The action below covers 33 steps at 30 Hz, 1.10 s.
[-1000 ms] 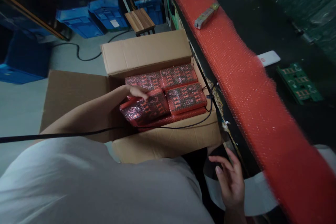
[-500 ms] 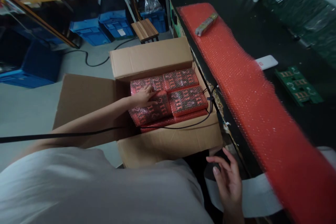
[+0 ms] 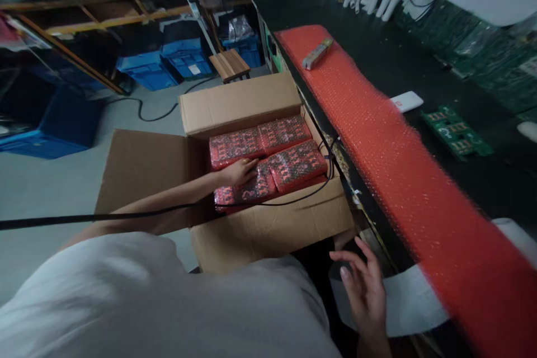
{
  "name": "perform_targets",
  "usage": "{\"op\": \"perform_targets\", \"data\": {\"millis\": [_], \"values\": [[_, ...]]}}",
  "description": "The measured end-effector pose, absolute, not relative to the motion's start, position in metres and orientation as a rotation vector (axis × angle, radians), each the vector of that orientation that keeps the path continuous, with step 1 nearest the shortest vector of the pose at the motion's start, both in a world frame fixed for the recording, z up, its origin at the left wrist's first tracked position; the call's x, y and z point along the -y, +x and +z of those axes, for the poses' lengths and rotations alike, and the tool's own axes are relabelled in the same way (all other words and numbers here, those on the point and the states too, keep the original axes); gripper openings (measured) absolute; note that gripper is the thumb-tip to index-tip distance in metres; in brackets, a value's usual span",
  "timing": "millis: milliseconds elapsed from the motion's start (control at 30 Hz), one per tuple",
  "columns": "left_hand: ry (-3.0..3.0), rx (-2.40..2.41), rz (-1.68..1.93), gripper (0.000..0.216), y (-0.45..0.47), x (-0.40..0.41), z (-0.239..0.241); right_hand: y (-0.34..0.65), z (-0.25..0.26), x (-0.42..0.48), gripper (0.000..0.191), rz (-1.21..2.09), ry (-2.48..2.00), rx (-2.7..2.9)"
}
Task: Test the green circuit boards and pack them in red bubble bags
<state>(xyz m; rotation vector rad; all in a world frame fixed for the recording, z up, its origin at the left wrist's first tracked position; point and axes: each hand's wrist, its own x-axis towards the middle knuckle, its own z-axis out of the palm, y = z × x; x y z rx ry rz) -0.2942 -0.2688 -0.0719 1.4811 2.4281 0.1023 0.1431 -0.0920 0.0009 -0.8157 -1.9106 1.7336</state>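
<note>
My left hand (image 3: 240, 172) reaches into an open cardboard box (image 3: 268, 238), lying palm down with fingers stretched over the front-left bubble-wrapped package (image 3: 243, 192). Beside that one sits another red package (image 3: 297, 165), and two more packages (image 3: 237, 145) line the far side; dark boards with a reddish pattern show through the wrap. Some of my left fingertips are hard to make out near the gap between the rows. My right hand (image 3: 367, 291) hovers by the bench edge, fingers apart and curved, with nothing in it. A pale roll of sheet (image 3: 413, 299) is just behind it.
A black cable (image 3: 168, 210) runs across the box. Red bubble wrap (image 3: 377, 140) covers the bench's near edge, with a grey box cutter (image 3: 318, 53) on it. A green circuit board (image 3: 457, 131) and a white device (image 3: 408, 102) lie beyond. A wooden stool (image 3: 229, 65) stands behind the box.
My left hand has moved right and toward me. The front-left package under it has shifted nearer and lies lower. The view has tilted up slightly; my right hand stays put.
</note>
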Motion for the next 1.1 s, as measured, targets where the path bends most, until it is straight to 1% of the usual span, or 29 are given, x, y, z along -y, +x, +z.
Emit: {"op": "perform_targets", "data": {"millis": [200,267,367,533,700,767,867,900,933,1000,1100], "values": [[1.505,-2.744,0.217,0.055,-0.256,0.274,-0.077,0.154,0.005,0.099,0.056,1.73,-0.933,1.859],[1.649,-2.661,0.244,0.061,-0.241,0.279,-0.076,0.158,0.006,0.101,0.056,1.72,-0.951,1.86],[1.76,-2.561,0.163,0.074,-0.222,0.281,-0.083,0.162,0.005,0.101,0.055,1.7,-0.985,1.869],[1.684,-2.619,0.099,0.061,-0.213,0.264,-0.095,0.16,-0.006,0.097,0.051,1.632,-0.786,1.975],[1.679,-2.618,0.108,0.055,-0.219,0.253,-0.09,0.151,-0.008,0.097,0.052,1.609,-0.722,2.05],[1.655,-2.623,0.104,0.062,-0.22,0.253,-0.087,0.147,-0.005,0.1,0.052,1.615,-0.757,2.041],[1.683,-2.651,0.159,0.091,-0.221,0.251,-0.08,0.143,0.0,0.104,0.051,1.628,-0.793,2.014],[1.727,-2.648,0.184,0.098,-0.222,0.247,-0.078,0.142,0.001,0.105,0.051,1.628,-0.79,2.009],[1.783,-2.633,0.203,0.1,-0.222,0.242,-0.077,0.142,0.001,0.106,0.05,1.626,-0.788,2.006],[1.896,-2.577,0.207,0.09,-0.223,0.228,-0.077,0.142,0.001,0.106,0.049,1.617,-0.778,2.004],[1.946,-2.553,0.174,0.063,-0.223,0.203,-0.089,0.142,0.002,0.105,0.051,1.586,-0.756,2.017]]}}
